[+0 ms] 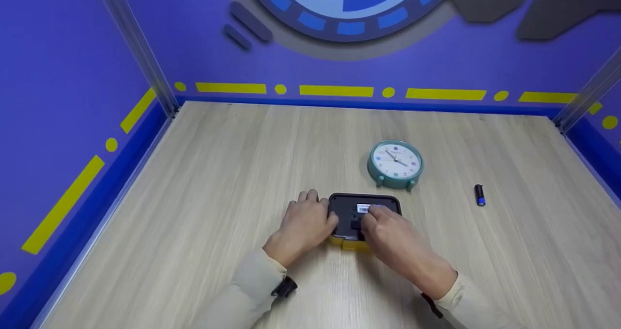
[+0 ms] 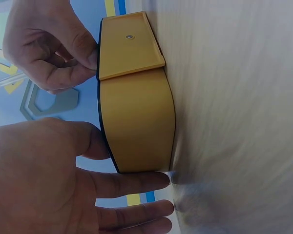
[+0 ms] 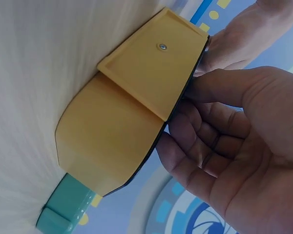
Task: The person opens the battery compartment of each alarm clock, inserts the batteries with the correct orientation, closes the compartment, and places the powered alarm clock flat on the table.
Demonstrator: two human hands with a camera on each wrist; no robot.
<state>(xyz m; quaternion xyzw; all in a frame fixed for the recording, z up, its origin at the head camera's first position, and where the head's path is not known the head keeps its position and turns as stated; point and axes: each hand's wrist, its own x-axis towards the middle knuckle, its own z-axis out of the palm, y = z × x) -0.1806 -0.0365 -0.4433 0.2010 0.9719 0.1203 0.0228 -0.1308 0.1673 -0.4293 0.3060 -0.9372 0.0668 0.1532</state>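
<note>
A yellow clock (image 1: pixel 354 245) lies on its front on the table, its black back (image 1: pixel 343 205) facing up and its dial hidden. My left hand (image 1: pixel 303 222) steadies its left side: the thumb touches the back's edge and the index finger (image 2: pixel 136 184) lies straight along the side. The other left fingers stretch out past it. Bent over the back, my right hand (image 1: pixel 393 234) has its fingertips bunched beside a white label (image 1: pixel 362 208) and a small dark recess (image 1: pixel 356 224). I cannot tell whether those fingertips pinch anything.
Behind the yellow clock, slightly right, a round teal clock (image 1: pixel 395 164) lies tilted with its white dial up. A black and blue battery (image 1: pixel 479 195) lies farther right on the wood-grain table (image 1: pixel 233 173). Blue panels (image 1: pixel 271 67) wall the back and sides.
</note>
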